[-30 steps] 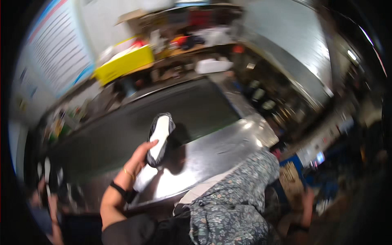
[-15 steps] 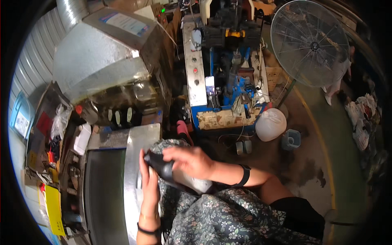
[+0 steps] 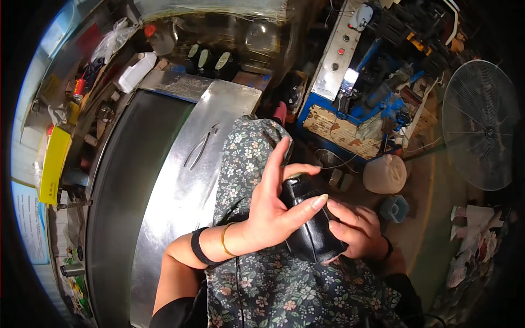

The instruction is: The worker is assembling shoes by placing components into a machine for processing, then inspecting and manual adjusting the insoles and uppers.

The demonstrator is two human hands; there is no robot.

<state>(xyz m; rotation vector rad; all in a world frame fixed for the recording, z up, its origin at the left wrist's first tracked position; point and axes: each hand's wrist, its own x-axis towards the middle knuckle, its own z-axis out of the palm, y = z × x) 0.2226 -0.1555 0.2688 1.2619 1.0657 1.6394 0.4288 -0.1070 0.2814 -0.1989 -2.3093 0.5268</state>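
Note:
A shiny black leather shoe (image 3: 309, 232) is held between my two hands above my lap, which is covered by a dark floral apron (image 3: 284, 290). My left hand (image 3: 268, 213) grips its left side. The left thumb presses across the leather, while the index finger sticks out and upward. On the other side, my right hand (image 3: 356, 227) has its fingers closed around the shoe's right edge, fingertips close to the left thumb. The shoe's underside is hidden. A pair of metal pliers (image 3: 199, 148) lies on the shiny metal ledge (image 3: 169, 208) to the left.
Beside the ledge runs a dark conveyor belt (image 3: 123, 180). Three dark shoes with pale soles (image 3: 204, 58) stand at its far end. Ahead on the right is a blue machine (image 3: 320, 106). A white container (image 3: 384, 174), a plastic tub (image 3: 394, 208) and a large fan (image 3: 486, 131) stand to the right.
The shoe has turned over from its pale underside to its black leather side. Both hands have taken new grips on it. My view has swung left, and the pliers are now uncovered.

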